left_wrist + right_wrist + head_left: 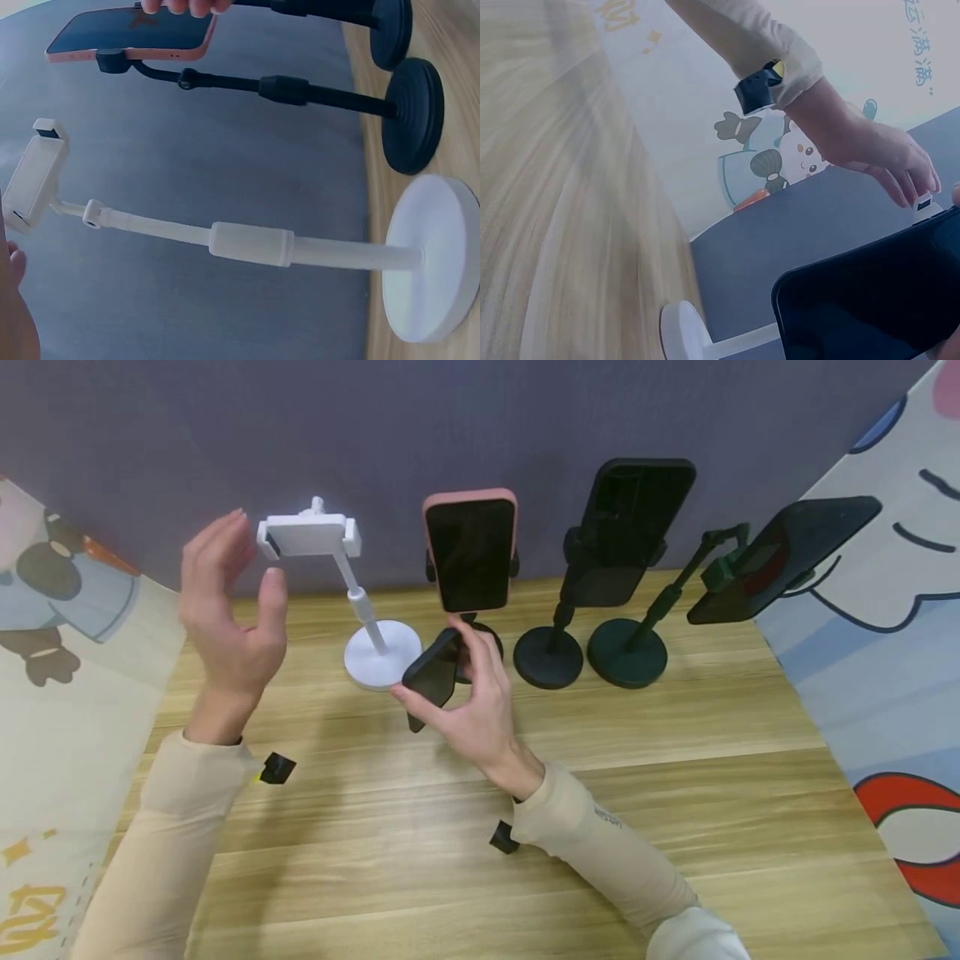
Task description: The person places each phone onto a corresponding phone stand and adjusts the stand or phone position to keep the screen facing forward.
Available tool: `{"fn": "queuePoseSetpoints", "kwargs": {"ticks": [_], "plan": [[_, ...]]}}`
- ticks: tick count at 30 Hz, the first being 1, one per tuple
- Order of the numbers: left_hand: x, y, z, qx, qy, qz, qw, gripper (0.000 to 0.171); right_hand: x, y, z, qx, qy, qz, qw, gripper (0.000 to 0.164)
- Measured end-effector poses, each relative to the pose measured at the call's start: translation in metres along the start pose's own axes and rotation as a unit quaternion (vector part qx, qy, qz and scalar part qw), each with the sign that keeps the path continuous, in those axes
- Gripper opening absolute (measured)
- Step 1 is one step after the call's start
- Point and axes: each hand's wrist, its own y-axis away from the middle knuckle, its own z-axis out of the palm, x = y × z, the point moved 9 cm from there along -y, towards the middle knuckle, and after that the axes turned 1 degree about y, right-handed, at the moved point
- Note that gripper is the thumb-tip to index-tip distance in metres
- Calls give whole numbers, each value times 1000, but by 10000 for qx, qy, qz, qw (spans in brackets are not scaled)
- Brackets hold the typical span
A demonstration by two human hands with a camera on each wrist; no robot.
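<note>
My right hand (480,710) grips a black smartphone (437,670) between thumb and fingers, in front of the stands. In the right wrist view the phone (870,292) shows its dark screen, overlapping the white stand. My left hand (234,610) is raised just left of the white phone stand (362,606), fingers extended and thumb apart, holding nothing. The stand's white clamp (307,537) holds no phone and sits at the height of the left fingers. In the left wrist view, the clamp (36,176) tops a jointed pole on a round base (431,259).
To the right stand a pink-cased phone (471,553) on a black stand, a large black phone (633,527) on another, and a tilted dark phone (787,560) on a dark green stand (628,653). A grey-blue panel (480,418) rises behind the wooden table (390,852).
</note>
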Motion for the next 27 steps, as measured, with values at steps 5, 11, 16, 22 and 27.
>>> {"fn": "queuePoseSetpoints", "kwargs": {"ticks": [5, 11, 16, 22, 27], "plan": [[-2, -4, 8, -406, 319, -265, 9983, 38, 1, 2, 1, -16, -13, -13, 10000, 86], [-3, -9, 12, -478, 343, -506, 9970, 30, 2, 3, 2, -62, -35, 10, 10000, 85], [-19, -10, 9, -620, 341, -700, 9950, 27, 3, 4, 5, -165, -72, 17, 9998, 85], [-40, -9, 10, -1104, 284, -762, 9906, 32, 1, 6, 11, -315, -204, -78, 9993, 86], [-43, -11, 14, -1328, 431, -833, 9867, 30, 0, 7, 14, -358, -250, -109, 9990, 88]]}}
